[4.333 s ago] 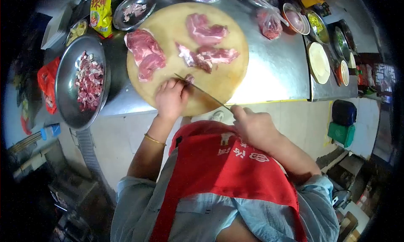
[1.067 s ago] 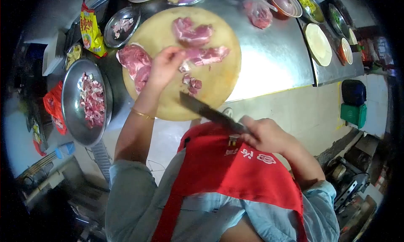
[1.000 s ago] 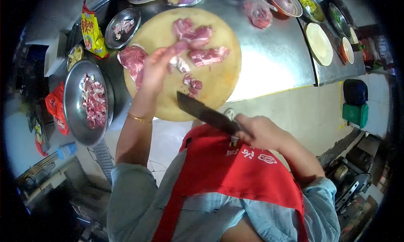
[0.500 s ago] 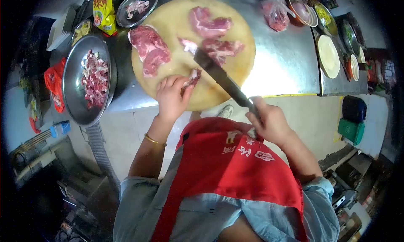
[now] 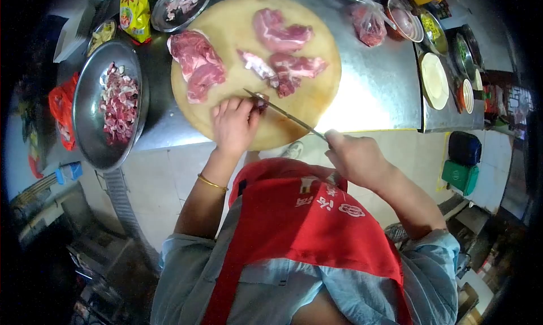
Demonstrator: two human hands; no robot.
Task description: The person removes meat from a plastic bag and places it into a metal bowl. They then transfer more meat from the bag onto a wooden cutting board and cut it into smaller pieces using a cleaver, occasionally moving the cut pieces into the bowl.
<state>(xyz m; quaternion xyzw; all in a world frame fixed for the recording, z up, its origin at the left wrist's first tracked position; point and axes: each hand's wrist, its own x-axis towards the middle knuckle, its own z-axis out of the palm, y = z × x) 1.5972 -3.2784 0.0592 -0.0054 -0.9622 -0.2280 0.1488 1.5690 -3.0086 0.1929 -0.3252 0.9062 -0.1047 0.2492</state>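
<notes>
"What is the largest thing there?"

"The metal surface. On it lies the round board, and left of that stands the big metal bowl, with chopped meat inside."

"And beyond the board?"

"A metal dish of pale scraps, near its far left side, just beside a yellow packet."

"Where is the knife?"

"Over the near part of the board, seen nearly edge-on. The right hand has its fingers closed around the handle."

"What about the meat on the board?"

"The thick slab lies on the left and the curved cut at the far right. Nearer than the curved cut, the red strip meets a pale fatty piece."

"And the left hand?"

"Near the board's front edge, fingers curled, gripping the small piece right by the blade. That piece is partly hidden."
</notes>
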